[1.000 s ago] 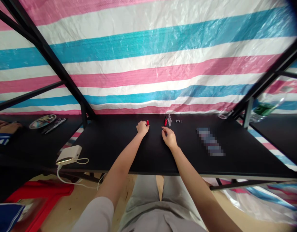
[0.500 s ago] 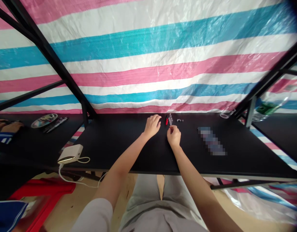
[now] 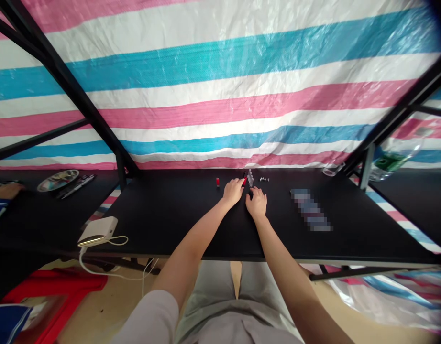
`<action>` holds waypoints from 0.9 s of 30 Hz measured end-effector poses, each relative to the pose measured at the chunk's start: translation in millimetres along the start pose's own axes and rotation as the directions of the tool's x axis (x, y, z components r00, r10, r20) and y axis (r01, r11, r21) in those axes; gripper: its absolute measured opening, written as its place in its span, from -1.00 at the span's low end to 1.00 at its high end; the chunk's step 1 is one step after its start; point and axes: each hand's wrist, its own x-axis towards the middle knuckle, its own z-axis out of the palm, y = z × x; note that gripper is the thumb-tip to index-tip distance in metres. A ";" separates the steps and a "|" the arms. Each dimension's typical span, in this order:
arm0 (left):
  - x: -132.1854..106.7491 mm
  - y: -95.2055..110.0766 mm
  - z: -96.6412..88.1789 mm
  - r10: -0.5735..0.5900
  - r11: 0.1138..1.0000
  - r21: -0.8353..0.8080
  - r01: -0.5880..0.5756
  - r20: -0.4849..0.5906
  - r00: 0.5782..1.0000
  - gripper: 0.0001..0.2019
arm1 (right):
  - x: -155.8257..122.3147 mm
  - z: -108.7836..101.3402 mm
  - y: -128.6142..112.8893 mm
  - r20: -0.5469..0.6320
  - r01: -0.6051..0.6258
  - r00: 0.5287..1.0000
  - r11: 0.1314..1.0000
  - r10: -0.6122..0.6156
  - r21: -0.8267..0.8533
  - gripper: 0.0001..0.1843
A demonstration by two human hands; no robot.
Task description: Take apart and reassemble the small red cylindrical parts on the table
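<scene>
My left hand (image 3: 233, 191) reaches to a small red cylinder-like piece (image 3: 245, 182), its fingertips closed at it. Black small parts (image 3: 245, 174) stand just behind that piece. A short row of clear small pieces (image 3: 250, 177) runs right beside it. My right hand (image 3: 256, 202) rests on the table just in front of the clear row, fingers bent but apart, with nothing visible in them. Off to the left, a single red piece (image 3: 217, 182) stands upright. Several tiny shiny pieces (image 3: 264, 179) lie in a line to the right.
The black table (image 3: 163, 210) carries a blurred-out flat object (image 3: 311, 210) on the right and a white box with cable (image 3: 99, 230) at front left. A clear cup (image 3: 333, 168) lies near the back right. A co-worker's hand (image 3: 7, 191) is at far left.
My left hand has moved right to the red pieces, and a lone red piece now shows where it was. My right hand's fingers have gone from a pinch to spread.
</scene>
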 end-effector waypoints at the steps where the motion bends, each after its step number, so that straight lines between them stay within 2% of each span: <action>1: 1.4 -0.7 0.5 -0.016 1.000 0.008 0.016 -0.022 1.000 -0.75 | 0.0 0.7 0.0 0.021 -0.004 1.000 1.000 0.004 -0.006 -0.65; 4: 1.5 -3.9 2.7 -0.077 0.997 -0.008 0.076 -0.087 0.993 -0.89 | 0.5 0.6 -2.0 0.092 -0.018 0.995 0.999 0.022 -0.046 -0.61; 7: -4.5 -8.5 6.0 -0.163 0.983 -0.110 0.148 -0.146 0.976 -0.93 | 1.9 -2.3 -7.3 0.185 -0.033 0.981 0.991 0.056 -0.126 -0.55; 12: -23.6 -12.0 7.3 -0.413 0.864 -0.397 0.309 -0.208 0.887 -0.96 | 6.2 -9.6 -19.0 0.330 -0.053 0.933 0.961 0.145 -0.270 -0.44; 15: -38.0 -9.5 3.4 -0.500 0.780 -0.535 0.325 -0.220 0.837 -0.94 | 8.5 -12.5 -23.7 0.388 -0.050 0.902 0.939 0.188 -0.340 -0.42; 17: -46.8 -7.7 0.3 -0.519 0.747 -0.593 0.302 -0.234 0.822 -0.91 | 8.6 -13.6 -25.0 0.400 -0.043 0.896 0.932 0.195 -0.359 -0.42; 21: -56.4 -7.4 -2.9 -0.526 0.689 -0.689 0.226 -0.260 0.810 -0.86 | 4.8 -16.3 -24.4 0.322 -0.014 0.941 0.961 0.107 -0.277 -0.48; 24: -56.9 -8.6 -2.2 -0.542 0.644 -0.743 0.183 -0.275 0.794 -0.83 | 1.9 -19.6 -23.6 0.156 0.071 0.986 0.995 -0.060 -0.065 -0.59; 27: -56.0 -8.2 -1.4 -0.553 0.616 -0.771 0.163 -0.275 0.787 -0.81 | 0.8 -21.9 -23.5 -0.036 0.171 0.985 0.978 -0.168 0.122 -0.68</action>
